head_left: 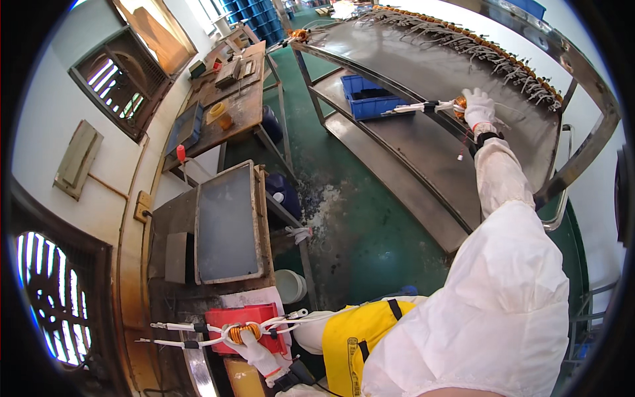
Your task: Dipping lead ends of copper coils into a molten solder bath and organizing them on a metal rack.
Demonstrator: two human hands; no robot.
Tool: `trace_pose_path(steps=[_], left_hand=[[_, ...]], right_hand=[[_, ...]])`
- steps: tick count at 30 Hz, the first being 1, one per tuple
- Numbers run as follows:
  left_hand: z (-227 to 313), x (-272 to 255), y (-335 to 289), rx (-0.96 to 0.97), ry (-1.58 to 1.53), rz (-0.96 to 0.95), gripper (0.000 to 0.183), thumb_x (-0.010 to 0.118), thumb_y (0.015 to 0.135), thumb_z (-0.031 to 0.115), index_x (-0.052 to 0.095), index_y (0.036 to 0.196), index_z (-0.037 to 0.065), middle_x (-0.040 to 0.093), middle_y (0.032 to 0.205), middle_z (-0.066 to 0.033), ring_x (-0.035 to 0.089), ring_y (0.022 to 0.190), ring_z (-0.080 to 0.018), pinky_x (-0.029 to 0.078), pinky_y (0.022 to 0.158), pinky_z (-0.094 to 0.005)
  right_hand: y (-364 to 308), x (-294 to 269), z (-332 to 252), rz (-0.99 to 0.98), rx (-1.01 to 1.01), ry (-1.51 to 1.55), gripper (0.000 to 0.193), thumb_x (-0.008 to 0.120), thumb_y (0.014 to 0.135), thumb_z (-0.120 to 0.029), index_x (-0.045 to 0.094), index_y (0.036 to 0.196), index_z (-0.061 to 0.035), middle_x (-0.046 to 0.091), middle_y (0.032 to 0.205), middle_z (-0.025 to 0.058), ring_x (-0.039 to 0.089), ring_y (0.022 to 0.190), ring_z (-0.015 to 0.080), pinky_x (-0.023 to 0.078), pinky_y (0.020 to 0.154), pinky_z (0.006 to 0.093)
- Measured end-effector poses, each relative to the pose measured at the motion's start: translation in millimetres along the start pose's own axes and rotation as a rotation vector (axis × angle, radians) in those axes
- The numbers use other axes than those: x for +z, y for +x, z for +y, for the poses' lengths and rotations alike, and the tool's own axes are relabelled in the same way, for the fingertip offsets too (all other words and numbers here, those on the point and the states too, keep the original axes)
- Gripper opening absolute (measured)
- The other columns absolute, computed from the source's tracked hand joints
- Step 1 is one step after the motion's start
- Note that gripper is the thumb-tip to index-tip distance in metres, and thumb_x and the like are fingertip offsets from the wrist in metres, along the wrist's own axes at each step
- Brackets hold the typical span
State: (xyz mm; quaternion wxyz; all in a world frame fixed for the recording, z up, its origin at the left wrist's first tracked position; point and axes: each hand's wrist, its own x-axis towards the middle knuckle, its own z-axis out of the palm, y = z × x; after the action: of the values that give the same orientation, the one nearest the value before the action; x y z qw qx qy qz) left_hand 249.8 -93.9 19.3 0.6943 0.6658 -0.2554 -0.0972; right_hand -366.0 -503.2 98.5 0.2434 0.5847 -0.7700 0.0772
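My gloved left hand (260, 356) is closed on a copper-wound ring coil (243, 333) with long white sleeved leads. It holds the coil just over a red tray (274, 311) at the lower left, and the leads stretch out to both sides. Out at the upper right, my gloved right hand (479, 108) grips a second copper ring coil (460, 104). White leads bundled with black bands extend left from that one, past the edge of the metal cart (410, 53). Many similar coils with white leads (489, 59) lie in a row along the cart's far side.
A blue bin (370, 109) stands on the cart's lower shelf. At left is a grey-topped rectangular basin (228, 225), with a white bucket (290, 286) beside it. Behind them, a wooden workbench (231, 92) carries a yellow container (219, 116). A yellow apron (350, 337) covers my front.
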Motion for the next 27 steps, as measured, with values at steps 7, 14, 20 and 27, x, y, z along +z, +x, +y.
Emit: trace_pose_path(steps=[7,14,20,27], left_hand=[[3.0,2.8,-1.9,-0.012,-0.04,-0.062,0.044,0.048,0.081,0.003,0.041,0.125,0.005,0.049,0.107,-0.0082,0.049,0.097,-0.019,0.045,0.086,-0.0318],[-5.6,-0.8,0.7,0.004,-0.02,-0.017,0.042,0.048,0.081,0.003,0.044,0.123,0.005,0.047,0.11,-0.0084,0.048,0.1,-0.0204,0.043,0.091,-0.034],[3.2,3.8,-5.7,-0.056,-0.152,-0.077,0.048,0.053,0.084,-0.001,0.041,0.13,0.006,0.047,0.111,-0.0057,0.051,0.096,-0.0179,0.05,0.082,-0.0331],[-13.6,4.7,-1.6,-0.093,-0.066,-0.01,0.058,0.071,0.077,0.013,0.041,0.126,0.002,0.052,0.107,-0.0054,0.054,0.091,-0.0128,0.049,0.077,-0.0275]], right_hand=[[-9.3,0.2,-15.4,-0.126,0.212,0.311,0.069,0.073,0.076,-0.034,0.036,0.13,-0.0115,0.046,0.118,0.0264,0.058,0.104,0.0442,0.048,0.087,0.0509],[17.9,40.4,-26.4,-0.044,0.154,0.329,0.075,0.071,0.078,-0.042,0.033,0.135,-0.0116,0.048,0.114,0.0275,0.057,0.104,0.0453,0.048,0.085,0.0512],[42.6,82.0,1.9,-0.194,0.164,0.187,0.053,0.051,0.088,-0.048,0.047,0.131,-0.0176,0.062,0.117,0.0174,0.06,0.106,0.0377,0.049,0.087,0.0485],[7.6,-2.3,-84.6,0.333,-0.263,0.168,0.068,0.055,0.082,-0.009,0.034,0.145,-0.0201,0.043,0.141,0.0121,0.052,0.117,0.0332,0.045,0.096,0.0412]])
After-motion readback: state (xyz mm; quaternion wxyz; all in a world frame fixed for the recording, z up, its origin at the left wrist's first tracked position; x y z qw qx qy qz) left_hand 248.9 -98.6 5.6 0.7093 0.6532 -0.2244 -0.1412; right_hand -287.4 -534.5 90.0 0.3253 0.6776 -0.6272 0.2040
